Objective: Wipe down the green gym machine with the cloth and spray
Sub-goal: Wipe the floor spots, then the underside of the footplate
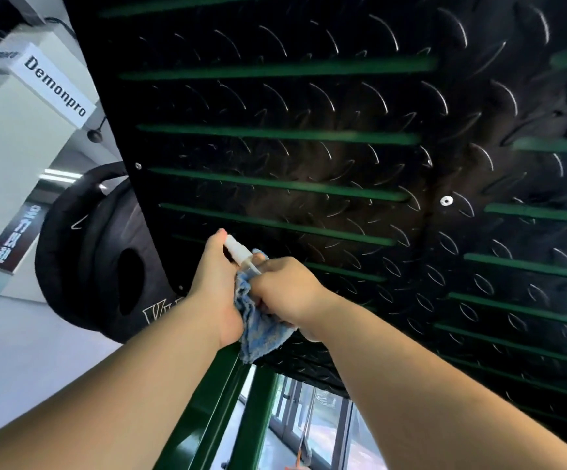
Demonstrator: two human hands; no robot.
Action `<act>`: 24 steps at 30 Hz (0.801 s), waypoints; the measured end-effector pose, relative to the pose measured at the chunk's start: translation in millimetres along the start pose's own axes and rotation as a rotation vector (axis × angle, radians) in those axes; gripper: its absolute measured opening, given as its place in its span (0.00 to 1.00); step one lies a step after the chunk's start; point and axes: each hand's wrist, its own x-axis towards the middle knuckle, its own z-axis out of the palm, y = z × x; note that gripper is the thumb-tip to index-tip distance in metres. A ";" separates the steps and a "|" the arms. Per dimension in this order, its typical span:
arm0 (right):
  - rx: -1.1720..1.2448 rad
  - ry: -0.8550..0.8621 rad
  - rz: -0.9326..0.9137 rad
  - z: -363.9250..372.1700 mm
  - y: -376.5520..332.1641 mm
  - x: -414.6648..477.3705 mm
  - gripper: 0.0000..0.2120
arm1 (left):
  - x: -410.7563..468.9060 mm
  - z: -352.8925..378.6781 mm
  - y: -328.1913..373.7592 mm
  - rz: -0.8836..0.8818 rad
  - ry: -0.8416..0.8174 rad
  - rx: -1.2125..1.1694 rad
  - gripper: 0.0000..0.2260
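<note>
The green gym machine's black tread-pattern footplate (326, 157) with green slats fills most of the view, on a green frame (207, 412) below. My left hand (212, 290) grips a small white spray bottle (238, 251), nozzle pointing right. A blue cloth (258, 329) hangs between both hands, bunched against the plate's lower edge. My right hand (287, 290) is closed on the cloth's upper part, right next to the nozzle. Whether my left hand also pinches the cloth is hidden.
Black weight plates (99, 252) hang on the machine's left side. A white pillar with a "Demonpro" sign (55, 86) stands further left over pale floor. Windows (312, 422) show below the footplate between the green frame bars.
</note>
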 end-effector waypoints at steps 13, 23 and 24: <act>0.173 -0.043 0.277 -24.2 49.6 -16.3 0.16 | 4.8 39.4 -39.8 -0.142 0.063 0.077 0.24; 0.304 -0.078 0.452 -67.1 94.2 -61.5 0.14 | 5.7 71.9 -109.1 -0.128 0.070 0.259 0.27; 0.313 -0.086 0.458 -72.7 97.6 -66.6 0.15 | 4.0 75.0 -114.3 -0.159 0.052 0.276 0.28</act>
